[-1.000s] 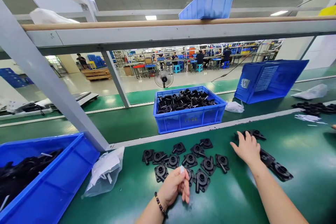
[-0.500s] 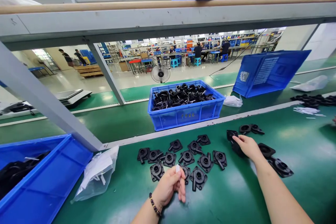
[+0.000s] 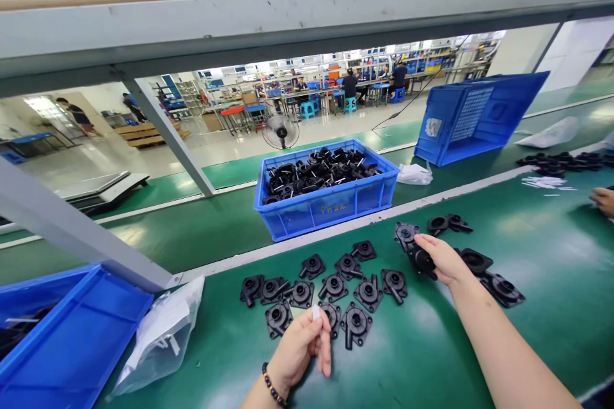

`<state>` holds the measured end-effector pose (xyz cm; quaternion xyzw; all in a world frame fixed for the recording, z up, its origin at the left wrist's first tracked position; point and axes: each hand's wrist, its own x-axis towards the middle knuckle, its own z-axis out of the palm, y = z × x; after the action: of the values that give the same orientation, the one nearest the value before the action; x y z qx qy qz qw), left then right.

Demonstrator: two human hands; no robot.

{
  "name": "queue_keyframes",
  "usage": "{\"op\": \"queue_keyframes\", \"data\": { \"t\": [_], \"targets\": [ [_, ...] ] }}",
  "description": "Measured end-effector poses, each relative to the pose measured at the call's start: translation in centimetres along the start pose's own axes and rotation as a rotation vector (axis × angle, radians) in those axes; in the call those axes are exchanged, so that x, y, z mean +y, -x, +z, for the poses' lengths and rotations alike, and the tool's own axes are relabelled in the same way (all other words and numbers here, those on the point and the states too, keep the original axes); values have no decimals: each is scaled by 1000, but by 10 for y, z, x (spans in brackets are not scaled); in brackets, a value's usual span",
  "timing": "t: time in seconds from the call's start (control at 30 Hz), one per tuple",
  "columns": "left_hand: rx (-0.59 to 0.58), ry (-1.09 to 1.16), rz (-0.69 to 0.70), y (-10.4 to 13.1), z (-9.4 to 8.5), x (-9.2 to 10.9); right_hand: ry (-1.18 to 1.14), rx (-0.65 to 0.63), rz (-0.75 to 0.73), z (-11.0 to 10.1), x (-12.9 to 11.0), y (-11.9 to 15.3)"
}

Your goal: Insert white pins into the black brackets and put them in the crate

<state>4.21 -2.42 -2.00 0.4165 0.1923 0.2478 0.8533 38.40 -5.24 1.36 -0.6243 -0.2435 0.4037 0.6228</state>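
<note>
My left hand (image 3: 301, 346), with a beaded bracelet at the wrist, pinches a small white strip (image 3: 315, 312) between thumb and forefinger. Under and around it on the green bench lie several black plastic pump housings (image 3: 355, 324), each a flanged plate with a round hub and a short spout. My right hand (image 3: 445, 259) is closed on a black pump housing (image 3: 423, 262) farther right. Against that piece shows another black housing (image 3: 405, 234); whether it is also held I cannot tell. More black housings (image 3: 503, 289) lie beside my right forearm.
A blue crate (image 3: 330, 203) full of black parts stands behind the bench edge. Another blue bin (image 3: 71, 345) and a bag of white strips (image 3: 158, 339) are at left. An empty blue crate (image 3: 432, 134) lies tipped at right. A co-worker's hand (image 3: 603, 200) shows at the right edge.
The view has shifted, so the scene sits further left. The housing at my right hand has turned, showing a round face. The left hand keeps its pinch on the white strip.
</note>
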Motion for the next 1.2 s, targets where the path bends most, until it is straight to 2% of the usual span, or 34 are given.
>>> {"op": "queue_keyframes", "data": {
  "t": [0.17,0.33,0.57,0.97,1.2],
  "targets": [
    [9,-2,-10,0,-1,0,62,-11,20,-4,6,-6],
    [19,-10,-19,0,-2,-1,243,-44,15,-4,11,-8],
    [20,-2,-22,0,2,1,420,-8,-27,-7,18,-15],
    [25,-18,-26,0,0,0,580,-39,-218,-8,29,-20],
    [38,-19,-35,1,4,3,697,-32,-379,3,35,-23]
  ]
}}
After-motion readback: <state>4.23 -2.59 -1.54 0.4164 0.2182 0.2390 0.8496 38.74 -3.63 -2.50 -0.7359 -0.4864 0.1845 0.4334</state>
